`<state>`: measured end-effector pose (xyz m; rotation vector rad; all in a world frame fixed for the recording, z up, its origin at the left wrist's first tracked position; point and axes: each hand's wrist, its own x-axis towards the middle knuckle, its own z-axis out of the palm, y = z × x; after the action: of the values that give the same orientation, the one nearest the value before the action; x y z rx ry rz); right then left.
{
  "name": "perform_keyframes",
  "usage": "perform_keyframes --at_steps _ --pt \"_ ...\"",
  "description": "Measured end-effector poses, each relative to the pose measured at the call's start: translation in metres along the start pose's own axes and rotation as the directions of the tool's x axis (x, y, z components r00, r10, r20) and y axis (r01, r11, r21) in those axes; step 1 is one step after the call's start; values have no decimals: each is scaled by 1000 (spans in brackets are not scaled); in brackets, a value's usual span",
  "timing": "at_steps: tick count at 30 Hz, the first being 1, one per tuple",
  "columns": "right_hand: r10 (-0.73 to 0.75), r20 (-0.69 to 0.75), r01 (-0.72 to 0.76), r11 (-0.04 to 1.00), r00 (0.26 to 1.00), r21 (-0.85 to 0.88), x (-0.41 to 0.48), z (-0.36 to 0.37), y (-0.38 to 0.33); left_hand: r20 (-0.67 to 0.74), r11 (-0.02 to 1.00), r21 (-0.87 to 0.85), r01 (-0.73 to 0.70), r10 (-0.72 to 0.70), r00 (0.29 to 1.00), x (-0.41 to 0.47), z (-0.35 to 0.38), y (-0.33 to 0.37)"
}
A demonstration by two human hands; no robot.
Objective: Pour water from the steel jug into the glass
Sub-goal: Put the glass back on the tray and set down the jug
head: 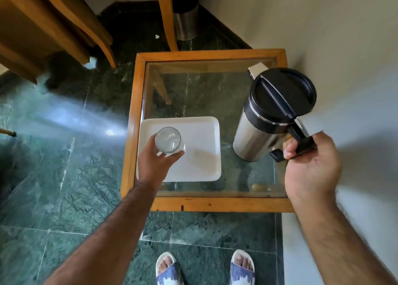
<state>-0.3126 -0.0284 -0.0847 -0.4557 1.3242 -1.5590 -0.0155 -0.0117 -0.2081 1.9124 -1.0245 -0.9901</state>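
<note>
A clear glass (169, 140) stands upright on the white tray (202, 155), at its left side. My left hand (156, 161) is wrapped around the glass from the near side. The steel jug (256, 129), with a black lid and black handle, stands at the right of the glass-topped table (206, 54). My right hand (310, 162) has its fingers curled round the jug's handle; I cannot tell whether the jug's base rests on the table or is just off it. The lid is on. No water is flowing.
The small table has a wooden frame and stands against a white wall on the right. Wooden furniture legs and a perforated steel bin (186, 24) stand behind it on the green marble floor. My feet in slippers (169, 269) are near the table's front edge.
</note>
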Motion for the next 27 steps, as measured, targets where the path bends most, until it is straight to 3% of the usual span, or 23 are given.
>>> perform_keyframes --at_steps 13,18,27 --pt "-55 38 59 990 998 -128 -9 -19 16 -26 997 76 17 -15 1000 1 13 -14" --pt "-46 -2 46 998 999 -35 -13 -25 20 -39 997 70 15 -13 999 -1 15 -23" --pt "-71 -68 69 997 995 -19 -23 -31 26 -18 996 48 78 -77 997 -5 16 -18"
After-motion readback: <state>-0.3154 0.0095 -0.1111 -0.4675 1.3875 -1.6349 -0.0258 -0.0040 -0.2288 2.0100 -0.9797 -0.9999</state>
